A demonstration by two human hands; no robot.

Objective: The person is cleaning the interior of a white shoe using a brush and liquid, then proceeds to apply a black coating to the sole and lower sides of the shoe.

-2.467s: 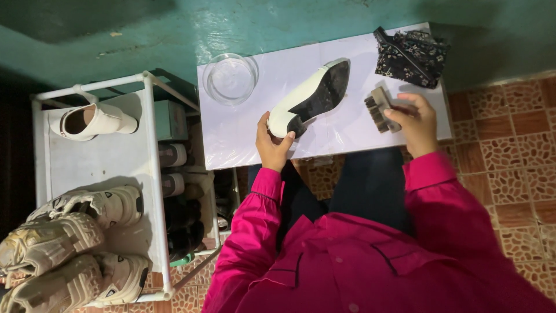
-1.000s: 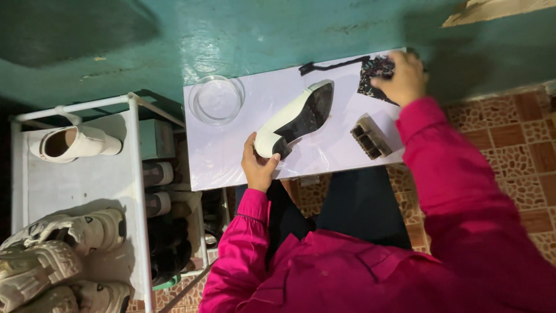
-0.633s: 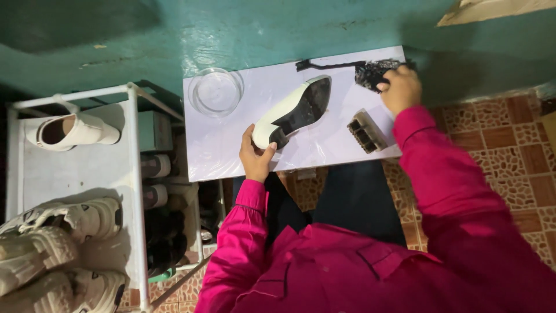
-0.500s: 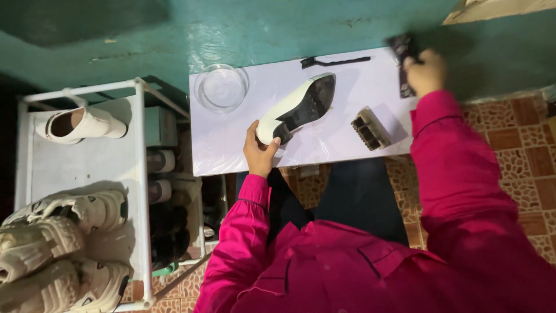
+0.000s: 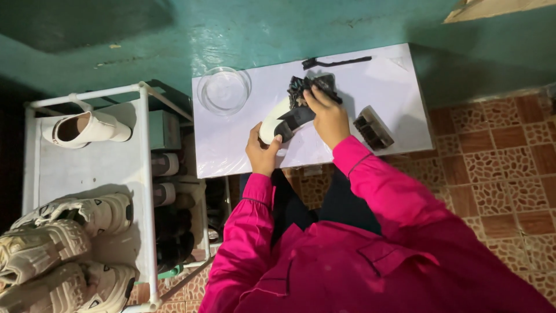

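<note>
A white shoe with a black sole (image 5: pixel 282 120) lies on its side on the white table (image 5: pixel 231 150). My left hand (image 5: pixel 263 150) grips its near end. My right hand (image 5: pixel 325 113) holds a dark patterned cloth (image 5: pixel 302 87) and presses it against the shoe's far part. Both sleeves are bright pink.
On the table stand a clear glass bowl (image 5: pixel 223 90), a wooden brush (image 5: pixel 373 128) and a thin black brush (image 5: pixel 336 61) at the far edge. A white shoe rack (image 5: pixel 142 174) at the left holds a white mule (image 5: pixel 87 128) and several sneakers (image 5: pixel 63 243). Tiled floor lies to the right.
My right hand left the wooden brush, reached to the table's far right corner, picked up the dark cloth and brought it onto the shoe. My left hand kept hold of the shoe.
</note>
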